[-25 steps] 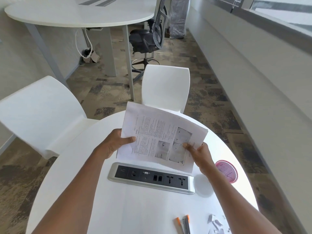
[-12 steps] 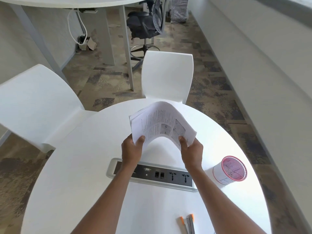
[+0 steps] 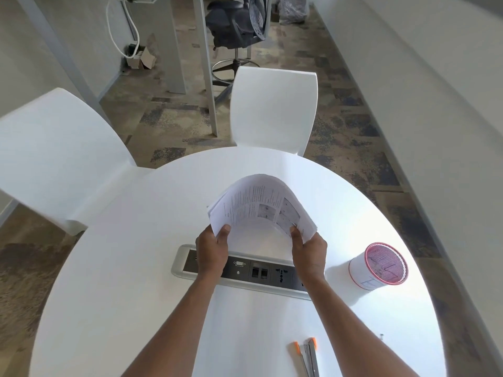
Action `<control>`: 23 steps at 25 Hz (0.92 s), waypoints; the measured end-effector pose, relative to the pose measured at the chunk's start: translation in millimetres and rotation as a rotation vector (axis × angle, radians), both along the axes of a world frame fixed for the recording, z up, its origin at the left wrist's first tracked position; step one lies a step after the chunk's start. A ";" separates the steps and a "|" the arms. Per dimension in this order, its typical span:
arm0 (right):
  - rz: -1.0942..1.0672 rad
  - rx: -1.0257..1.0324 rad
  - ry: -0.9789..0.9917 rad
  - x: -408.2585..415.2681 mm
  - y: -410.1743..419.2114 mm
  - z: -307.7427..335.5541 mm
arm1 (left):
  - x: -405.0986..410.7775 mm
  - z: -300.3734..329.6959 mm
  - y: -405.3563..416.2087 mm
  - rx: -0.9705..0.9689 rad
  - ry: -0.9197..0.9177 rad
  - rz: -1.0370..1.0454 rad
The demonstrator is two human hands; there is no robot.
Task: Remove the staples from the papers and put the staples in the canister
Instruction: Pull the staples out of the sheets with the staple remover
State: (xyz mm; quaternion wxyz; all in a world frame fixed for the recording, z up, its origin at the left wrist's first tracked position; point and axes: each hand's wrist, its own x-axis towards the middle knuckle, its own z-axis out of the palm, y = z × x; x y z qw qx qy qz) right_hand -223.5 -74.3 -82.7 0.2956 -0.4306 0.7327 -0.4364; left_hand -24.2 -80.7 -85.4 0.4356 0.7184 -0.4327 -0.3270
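A stack of printed papers [image 3: 258,202] arches upward above the round white table [image 3: 114,268]. My left hand [image 3: 213,253] pinches the stack's near left edge and my right hand [image 3: 310,254] pinches its near right edge. The sheets bow into a hump between the two hands. A white canister [image 3: 362,276] with a pink mesh top and red rim stands on the table to the right of my right hand. A staple remover [image 3: 309,355] with orange tips lies near the table's front edge. No staple can be made out on the papers.
A grey socket panel [image 3: 261,270] is set into the table under my wrists. Two white chairs [image 3: 273,110] [image 3: 54,159] stand at the far side and left. A small dark speck [image 3: 381,336] lies on the table right of the remover. A wall ledge runs along the right.
The flat sheets have been pushed together into an arch as both hands came closer. The view has tilted down, showing more of the table, the canister and the remover.
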 end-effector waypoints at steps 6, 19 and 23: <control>0.045 -0.033 0.057 1.3 -0.9 7.9 | -2.4 6.6 -2.9 -0.001 -0.015 -0.022; 0.017 0.077 0.068 -8.8 2.9 -1.7 | 2.4 0.4 -3.9 0.091 -0.117 -0.067; 0.049 0.100 0.114 -10.4 6.9 -4.8 | 5.6 -2.3 -1.9 0.100 -0.189 -0.129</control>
